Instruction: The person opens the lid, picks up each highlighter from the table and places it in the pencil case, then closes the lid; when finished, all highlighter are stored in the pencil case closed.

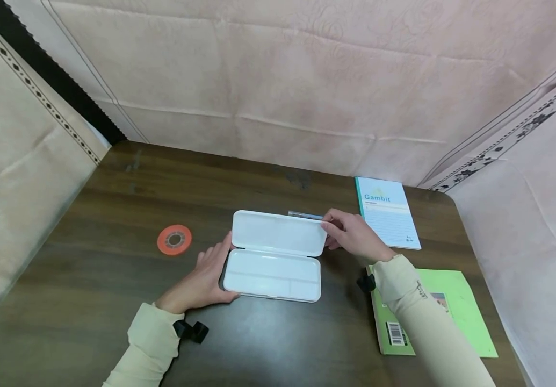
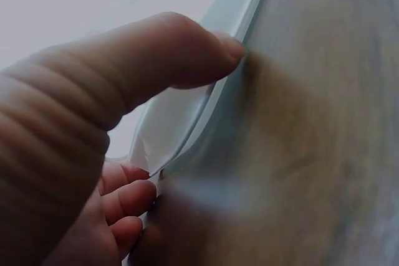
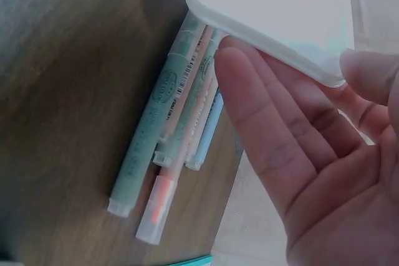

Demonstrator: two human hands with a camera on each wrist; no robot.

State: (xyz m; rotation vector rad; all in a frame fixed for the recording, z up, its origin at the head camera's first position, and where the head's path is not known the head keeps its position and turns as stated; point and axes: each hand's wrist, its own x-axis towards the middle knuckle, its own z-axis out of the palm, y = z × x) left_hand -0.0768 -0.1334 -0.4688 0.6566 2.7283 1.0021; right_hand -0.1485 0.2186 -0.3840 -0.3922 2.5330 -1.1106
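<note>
An open white pencil case (image 1: 272, 274) lies on the dark table, its inside facing up. My left hand (image 1: 205, 279) holds the left side of the case, the thumb (image 2: 187, 54) along its near edge and the fingers by the far side. My right hand (image 1: 352, 234) pinches the right edge of the raised lid (image 1: 278, 234), thumb on the inner face and fingers behind it. Several markers (image 3: 156, 110) in green, orange and blue lie on the table behind the lid. From the head view, only a blue pen (image 1: 305, 215) shows above the lid; the others are hidden.
Left of the case lies an orange disc (image 1: 164, 240) with a grey centre. A light blue "Gambit" notebook (image 1: 389, 215) is at the back right, and a green book (image 1: 466, 312) lies partly under the right forearm. Pale cloth walls (image 1: 258, 80) enclose the table.
</note>
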